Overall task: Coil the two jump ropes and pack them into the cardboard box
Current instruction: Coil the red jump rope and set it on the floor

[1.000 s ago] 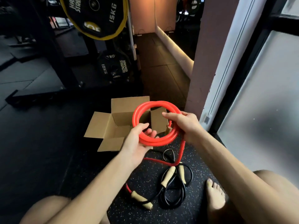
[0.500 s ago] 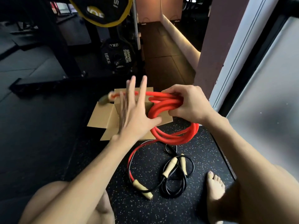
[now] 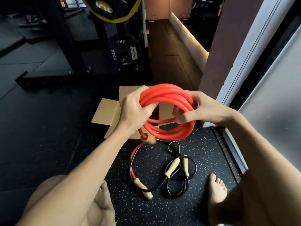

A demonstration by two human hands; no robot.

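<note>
Above the open brown cardboard box, the thick red jump rope is held in the air as a round coil of several turns, tilted so that its opening faces the camera. Left hand: fingers curled around the left side of the coil, gripping the bundled turns. Right hand: thumb and fingers closed around the right side of the coil, thumb lying across the near turns. One tan wooden handle of the red jump rope hangs just below the left hand, blurred. A loose length of the red cord runs down from the coil to the black speckled rubber floor and ends in a second tan handle lying flat. The thin black jump rope, also with tan wooden handles, lies on the floor in an untidy bundle just beside that red tail, and its cord crosses it. The box stands on the floor with its flaps spread outward, beyond both ropes. Bare feet rest on the floor either side of the black rope. A black 10KG weight plate stands on a rack behind the box.
</note>
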